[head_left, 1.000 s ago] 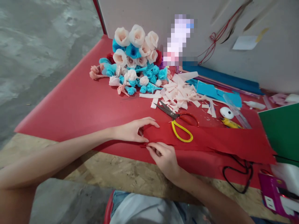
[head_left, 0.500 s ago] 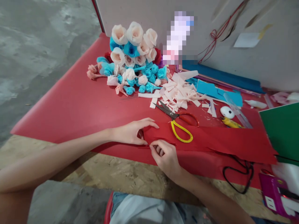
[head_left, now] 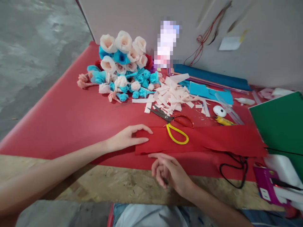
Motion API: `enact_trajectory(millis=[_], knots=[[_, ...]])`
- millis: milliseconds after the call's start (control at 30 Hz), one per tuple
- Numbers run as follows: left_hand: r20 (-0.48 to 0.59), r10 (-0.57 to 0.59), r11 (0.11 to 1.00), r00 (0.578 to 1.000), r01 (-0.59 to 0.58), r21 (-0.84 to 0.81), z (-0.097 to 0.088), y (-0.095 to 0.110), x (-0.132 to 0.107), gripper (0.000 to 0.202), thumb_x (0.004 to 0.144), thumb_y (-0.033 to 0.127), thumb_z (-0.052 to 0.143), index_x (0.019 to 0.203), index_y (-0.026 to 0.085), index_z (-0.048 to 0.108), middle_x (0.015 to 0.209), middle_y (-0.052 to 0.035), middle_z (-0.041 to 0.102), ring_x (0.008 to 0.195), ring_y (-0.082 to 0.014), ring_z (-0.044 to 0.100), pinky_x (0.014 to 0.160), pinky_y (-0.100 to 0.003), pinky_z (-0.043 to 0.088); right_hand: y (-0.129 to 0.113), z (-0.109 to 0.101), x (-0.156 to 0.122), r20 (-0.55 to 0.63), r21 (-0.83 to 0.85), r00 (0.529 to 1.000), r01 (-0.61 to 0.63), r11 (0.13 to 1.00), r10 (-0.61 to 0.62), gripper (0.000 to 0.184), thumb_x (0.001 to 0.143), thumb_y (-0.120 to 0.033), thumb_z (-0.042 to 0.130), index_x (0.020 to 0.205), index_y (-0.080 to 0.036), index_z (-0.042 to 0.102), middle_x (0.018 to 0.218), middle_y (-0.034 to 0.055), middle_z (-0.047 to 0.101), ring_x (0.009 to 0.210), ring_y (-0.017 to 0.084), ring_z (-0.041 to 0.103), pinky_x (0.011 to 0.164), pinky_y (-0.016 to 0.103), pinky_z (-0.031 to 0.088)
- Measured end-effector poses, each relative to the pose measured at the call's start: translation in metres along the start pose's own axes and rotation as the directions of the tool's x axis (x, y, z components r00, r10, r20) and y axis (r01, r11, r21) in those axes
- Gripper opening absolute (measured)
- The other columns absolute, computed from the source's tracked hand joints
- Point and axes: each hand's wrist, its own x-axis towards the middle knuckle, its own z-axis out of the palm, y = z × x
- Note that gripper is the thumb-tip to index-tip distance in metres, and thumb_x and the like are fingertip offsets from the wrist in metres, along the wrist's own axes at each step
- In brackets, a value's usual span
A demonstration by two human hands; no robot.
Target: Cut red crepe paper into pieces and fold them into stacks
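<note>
A long strip of red crepe paper point(head_left: 220, 138) lies across the table, its near edge slightly uneven. My left hand point(head_left: 126, 137) rests on the strip's left end, thumb and fingers stretched out and apart. Just below the near edge is my right hand point(head_left: 171, 173), its index finger extended along the paper and the other fingers loosely curled, with nothing visible in it. Scissors point(head_left: 168, 119) with one yellow and one red handle lie with blades apart, the yellow handle on top of the paper.
Paper flowers point(head_left: 121, 80) in cream and blue are heaped at the back left. Pale paper scraps point(head_left: 174, 94) spread beside them. Blue paper point(head_left: 210, 93), a white round object point(head_left: 219, 111), a green board point(head_left: 279, 123), a black cord point(head_left: 233, 175) and a purple box point(head_left: 266, 186) are on the right.
My right hand has let go of the paper's left corner and drawn back toward me, its fingers loosening. The paper's end now lies flatter under my left hand. The view has shifted right.
</note>
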Motion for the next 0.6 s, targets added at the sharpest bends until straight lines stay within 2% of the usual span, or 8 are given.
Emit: enact_trajectory(millis=[67,133,233,333,400,467,533,600], knots=[[-0.039,-0.049,0.998,0.998,0.048,-0.026,0.002,0.000,-0.001,0.021,0.080,0.029,0.058,0.098,0.019,0.060,0.104,-0.0015,0.062,0.101,-0.0165,0.056,0.096,-0.029,0.040,0.001,-0.007,-0.013,-0.006,-0.055,1.000,0.015,0.998,-0.015,0.035,0.087,-0.043,0.038,0.097,-0.016,0.058,0.057,-0.0023,0.053,0.035,0.007,0.039,0.033,0.020,0.028],[-0.056,-0.116,0.987,0.992,0.109,-0.116,0.003,0.000,-0.001,0.022,0.081,0.033,0.057,0.098,0.020,0.060,0.102,-0.0017,0.063,0.095,-0.0162,0.059,0.087,-0.027,0.046,-0.003,-0.019,-0.024,-0.102,-0.342,0.974,0.154,0.927,-0.200,0.029,0.087,-0.039,0.042,0.089,-0.016,0.061,0.056,-0.0014,0.054,0.041,0.008,0.044,0.039,0.021,0.033],[0.002,-0.188,0.911,0.982,0.175,-0.373,0.003,-0.003,-0.002,0.031,0.087,0.040,0.042,0.102,0.019,0.059,0.084,-0.0035,0.065,0.065,-0.0134,0.061,0.058,-0.023,0.050,-0.012,-0.047,-0.029,-0.186,-0.838,0.711,0.246,0.487,-0.678,0.016,0.086,-0.026,0.048,0.090,-0.017,0.061,0.072,0.0036,0.061,0.064,0.013,0.057,0.058,0.025,0.045],[-0.030,-0.090,0.910,0.995,0.070,-0.409,0.003,-0.007,-0.004,0.031,0.083,0.028,0.039,0.102,0.017,0.060,0.089,-0.0073,0.065,0.067,-0.0163,0.062,0.060,-0.027,0.053,-0.015,-0.075,-0.019,0.020,-0.997,0.572,0.073,0.027,-0.820,0.017,0.086,-0.018,0.046,0.097,-0.017,0.059,0.090,0.0086,0.063,0.084,0.018,0.058,0.074,0.030,0.047],[-0.112,0.093,0.985,0.989,-0.107,-0.133,0.004,-0.011,-0.007,0.031,0.076,0.018,0.045,0.103,0.019,0.061,0.103,-0.0081,0.063,0.091,-0.0205,0.061,0.079,-0.032,0.052,-0.014,-0.087,-0.010,0.081,-0.997,0.560,0.042,-0.069,-0.825,0.018,0.084,-0.015,0.048,0.098,-0.016,0.060,0.094,0.0101,0.062,0.086,0.020,0.057,0.076,0.033,0.047],[-0.120,0.284,0.930,0.951,-0.243,0.277,0.007,-0.015,-0.009,0.037,0.075,0.011,0.046,0.107,0.022,0.061,0.103,-0.0076,0.058,0.099,-0.0204,0.056,0.089,-0.037,0.048,-0.013,-0.092,-0.003,0.118,-0.993,0.563,0.042,-0.114,-0.818,0.017,0.083,-0.013,0.049,0.095,-0.015,0.061,0.092,0.0101,0.063,0.082,0.020,0.057,0.072,0.034,0.046],[-0.123,0.489,0.710,0.863,-0.312,0.632,0.009,-0.018,-0.012,0.042,0.074,0.007,0.050,0.111,0.025,0.060,0.102,-0.0072,0.054,0.101,-0.0200,0.052,0.095,-0.042,0.044,-0.014,-0.093,0.001,0.170,-0.984,0.570,0.051,-0.173,-0.803,0.015,0.083,-0.014,0.050,0.091,-0.014,0.063,0.090,0.0096,0.064,0.079,0.020,0.056,0.070,0.034,0.044],[0.051,0.641,0.434,0.765,-0.417,0.799,0.012,-0.019,-0.014,0.044,0.075,0.004,0.051,0.111,0.028,0.060,0.101,-0.0050,0.055,0.103,-0.0188,0.051,0.106,-0.050,0.031,-0.016,-0.092,0.001,0.226,-0.970,0.579,0.066,-0.232,-0.783,0.014,0.084,-0.016,0.050,0.090,-0.014,0.063,0.088,0.0088,0.064,0.078,0.019,0.055,0.068,0.033,0.042]])
